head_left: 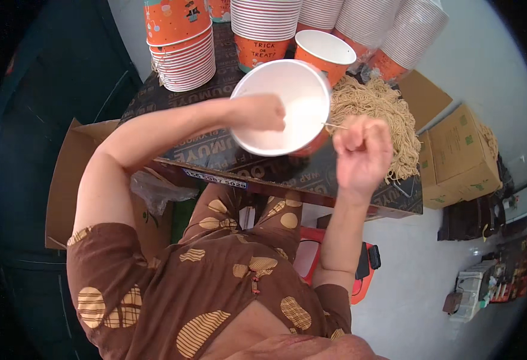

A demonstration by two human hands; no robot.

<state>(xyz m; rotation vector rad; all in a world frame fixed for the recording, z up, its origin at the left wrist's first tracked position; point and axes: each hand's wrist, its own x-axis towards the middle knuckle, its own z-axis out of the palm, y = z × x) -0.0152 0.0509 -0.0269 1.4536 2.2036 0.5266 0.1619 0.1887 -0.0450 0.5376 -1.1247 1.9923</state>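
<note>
A large paper bucket (308, 108), white inside and orange outside, is tilted with its mouth toward me above the front of the table. My left hand (260, 112) reaches into the mouth, its fingers curled together. What those fingers hold, if anything, is hidden. Beside the bucket's right rim, my right hand (364, 150) is raised with its fingers pinched on a thin beige cord (334, 125). The cord runs from those fingers to the bucket's rim. A heap of the same beige cords (389, 117) lies just behind my right hand.
Behind the bucket stand a single orange bucket (326, 51) and several nested stacks, including one (182, 60) at the left with cords hanging from it. The table (209, 147) is black-topped. Cardboard boxes (461, 159) are at the right; an open carton (65, 180) is at the left.
</note>
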